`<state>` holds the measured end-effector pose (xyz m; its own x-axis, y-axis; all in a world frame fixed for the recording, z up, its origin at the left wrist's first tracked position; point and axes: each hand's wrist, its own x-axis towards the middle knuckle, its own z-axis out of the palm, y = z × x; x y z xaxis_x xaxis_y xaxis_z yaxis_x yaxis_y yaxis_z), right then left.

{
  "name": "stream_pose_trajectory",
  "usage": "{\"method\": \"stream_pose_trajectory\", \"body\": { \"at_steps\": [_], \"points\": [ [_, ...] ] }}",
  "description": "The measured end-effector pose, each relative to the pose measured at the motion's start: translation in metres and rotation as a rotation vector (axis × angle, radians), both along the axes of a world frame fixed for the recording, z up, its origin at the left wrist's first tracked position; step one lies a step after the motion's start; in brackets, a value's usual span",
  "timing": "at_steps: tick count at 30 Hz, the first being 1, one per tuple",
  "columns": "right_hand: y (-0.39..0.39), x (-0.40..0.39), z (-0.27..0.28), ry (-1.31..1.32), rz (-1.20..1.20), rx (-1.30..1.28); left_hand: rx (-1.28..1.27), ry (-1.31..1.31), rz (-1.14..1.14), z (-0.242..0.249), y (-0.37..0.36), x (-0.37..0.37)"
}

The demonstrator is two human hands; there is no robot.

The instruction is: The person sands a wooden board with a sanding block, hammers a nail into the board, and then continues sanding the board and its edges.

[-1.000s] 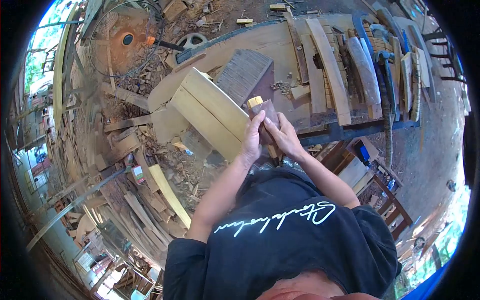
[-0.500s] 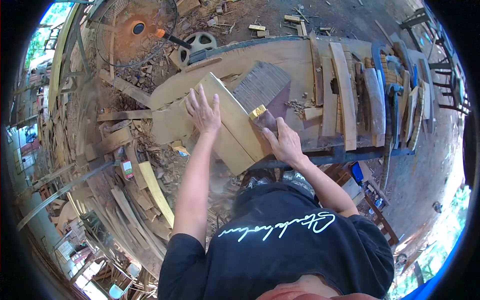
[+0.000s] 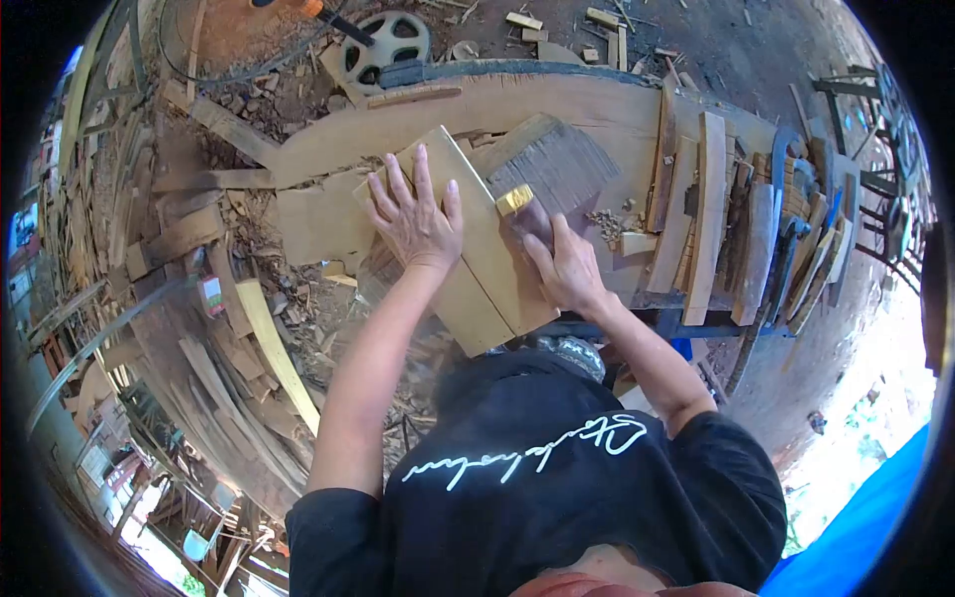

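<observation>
A pale wooden box-like panel [image 3: 468, 300] lies at an angle on the workbench, a dark seam running along its face. My left hand [image 3: 418, 219] rests flat on its upper left part with the fingers spread. At the panel's right edge, my right hand [image 3: 569, 269] is wrapped round a sanding block [image 3: 524, 211], which looks like yellow wood with a dark brown sheet around it. The block touches the panel's edge; its underside is hidden. Just beyond is a grey, grooved wooden board [image 3: 557, 164].
Wooden strips [image 3: 704, 219] and blue clamps [image 3: 781, 214] lie across the right of the workbench [image 3: 607, 95]. Shavings and a small wood block [image 3: 637, 243] sit nearer. A fan base [image 3: 383, 45] stands beyond the bench. Scrap timber [image 3: 261, 333] covers the ground at left.
The view has shifted, so the fan is now mostly cut off at the top. My right hand and the sanding block sit slightly lower along the panel's edge. My left hand stays flat.
</observation>
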<state>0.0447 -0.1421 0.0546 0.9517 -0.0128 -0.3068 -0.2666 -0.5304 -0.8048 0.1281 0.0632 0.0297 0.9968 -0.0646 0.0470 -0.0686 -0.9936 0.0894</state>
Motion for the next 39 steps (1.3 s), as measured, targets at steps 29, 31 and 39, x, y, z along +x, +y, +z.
{"method": "stream_pose_trajectory", "body": {
  "at_steps": [29, 31, 39],
  "points": [
    [0.02, 0.074, -0.006, -0.121, 0.069, -0.084, -0.054, 0.009, -0.018, 0.002, 0.001, 0.002],
    [0.002, 0.021, 0.002, -0.026, 0.069, -0.046, -0.061, -0.005, -0.021, 0.002, 0.0, 0.003],
    [0.026, 0.088, -0.01, -0.097, 0.019, -0.082, -0.039, -0.024, -0.011, 0.001, 0.0, 0.002]
  ]
}}
